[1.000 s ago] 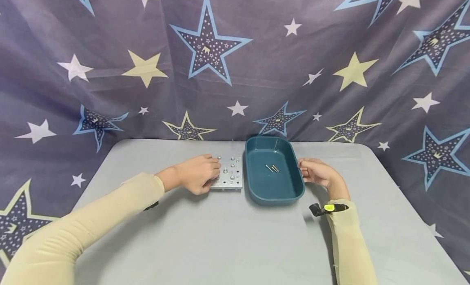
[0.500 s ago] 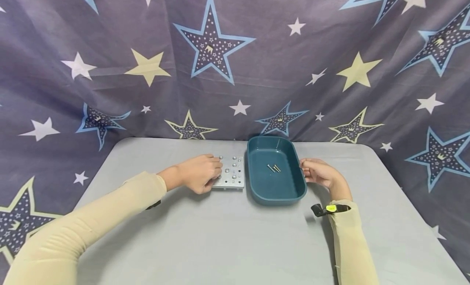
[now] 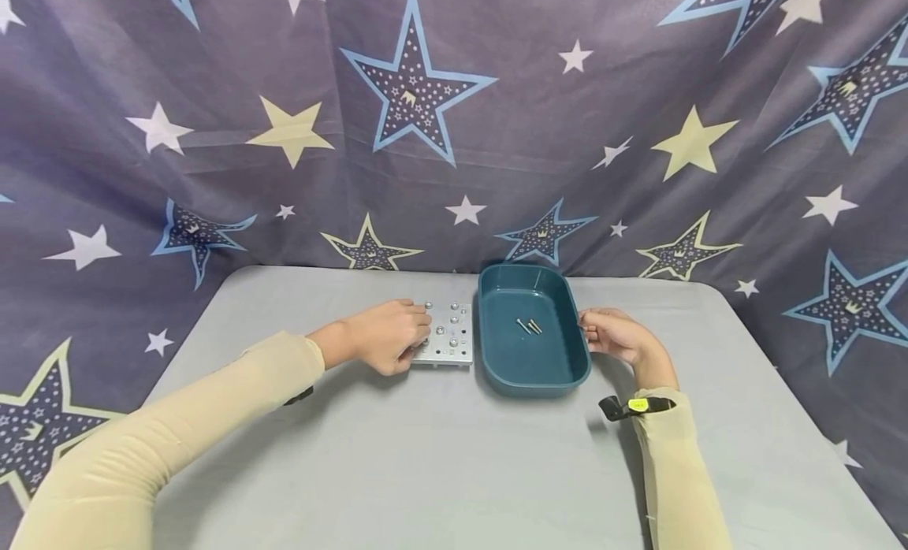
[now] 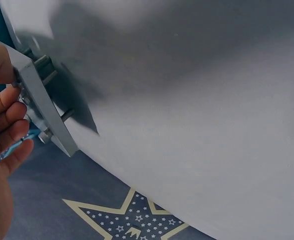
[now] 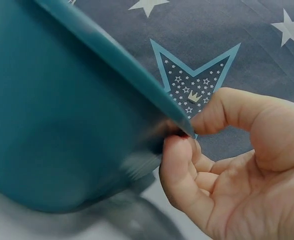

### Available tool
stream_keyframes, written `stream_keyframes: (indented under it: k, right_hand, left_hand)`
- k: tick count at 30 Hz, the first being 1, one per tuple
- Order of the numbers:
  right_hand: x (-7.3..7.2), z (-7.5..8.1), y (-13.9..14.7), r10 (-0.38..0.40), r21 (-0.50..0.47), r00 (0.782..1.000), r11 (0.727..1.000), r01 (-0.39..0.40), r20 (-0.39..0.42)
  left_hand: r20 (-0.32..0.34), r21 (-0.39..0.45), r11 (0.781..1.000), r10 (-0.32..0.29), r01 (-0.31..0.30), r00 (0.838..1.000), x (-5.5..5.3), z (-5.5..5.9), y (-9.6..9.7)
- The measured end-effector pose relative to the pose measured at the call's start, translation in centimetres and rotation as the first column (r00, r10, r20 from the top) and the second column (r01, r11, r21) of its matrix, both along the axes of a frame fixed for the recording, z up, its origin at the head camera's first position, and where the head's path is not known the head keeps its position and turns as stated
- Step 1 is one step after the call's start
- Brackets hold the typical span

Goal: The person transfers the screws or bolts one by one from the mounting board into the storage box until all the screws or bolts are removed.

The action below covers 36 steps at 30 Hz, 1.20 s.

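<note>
A silver metal plate (image 3: 454,357) with several bolts in it stands on the table, left of a teal bin (image 3: 534,388). My left hand (image 3: 390,336) reaches over the plate's left part. In the left wrist view, thumb and index finger pinch a bolt (image 4: 16,84) at the plate's face, while the other fingers curl loosely. Bolt shanks (image 4: 67,115) stick out from the plate's underside. My right hand (image 3: 615,335) pinches the bin's right rim (image 5: 171,112) between thumb and index finger. Several loose screws (image 3: 529,326) lie on the bin floor.
The grey table (image 3: 440,463) ends at a dark curtain (image 3: 284,203) printed with stars, just behind the bin. A narrow gap separates plate and bin. A black strap (image 3: 638,406) with a camera sits on the right wrist.
</note>
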State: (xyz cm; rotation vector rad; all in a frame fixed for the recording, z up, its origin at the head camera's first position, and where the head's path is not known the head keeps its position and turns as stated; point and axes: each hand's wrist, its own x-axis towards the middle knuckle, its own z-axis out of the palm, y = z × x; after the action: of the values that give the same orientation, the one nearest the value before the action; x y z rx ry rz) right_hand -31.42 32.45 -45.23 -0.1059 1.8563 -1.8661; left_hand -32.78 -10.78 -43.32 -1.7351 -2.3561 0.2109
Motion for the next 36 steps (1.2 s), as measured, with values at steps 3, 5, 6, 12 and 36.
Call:
stream_keyframes:
  k: [3,5,6,12,36]
  right_hand:
    - [-0.04,-0.09,0.02,0.001,0.001,1.000,1.000,-0.001,0.001]
    - [-0.03,-0.12,0.06,-0.001,0.000,1.000,1.000,0.001,0.004]
    - [-0.03,-0.13,0.11,0.000,0.000,1.000,1.000,0.000,0.007]
    - [0.01,-0.11,0.18,-0.007,-0.006,1.000,1.000,0.007,0.019]
    - [0.02,-0.10,0.17,-0.009,-0.015,1.000,1.000,0.009,0.028]
  left_hand:
    - [0.002,0.000,1.000,0.002,-0.002,1.000,0.04,0.05,0.07]
    - [0.003,0.001,1.000,0.003,-0.003,1.000,0.07,0.09,0.09]
    - [0.006,0.003,1.000,0.005,-0.005,1.000,0.09,0.11,0.10]
    - [0.022,0.009,1.000,0.024,-0.024,0.999,0.18,0.12,0.17]
    - [-0.036,-0.034,0.999,-0.003,0.001,0.999,0.51,0.24,0.43]
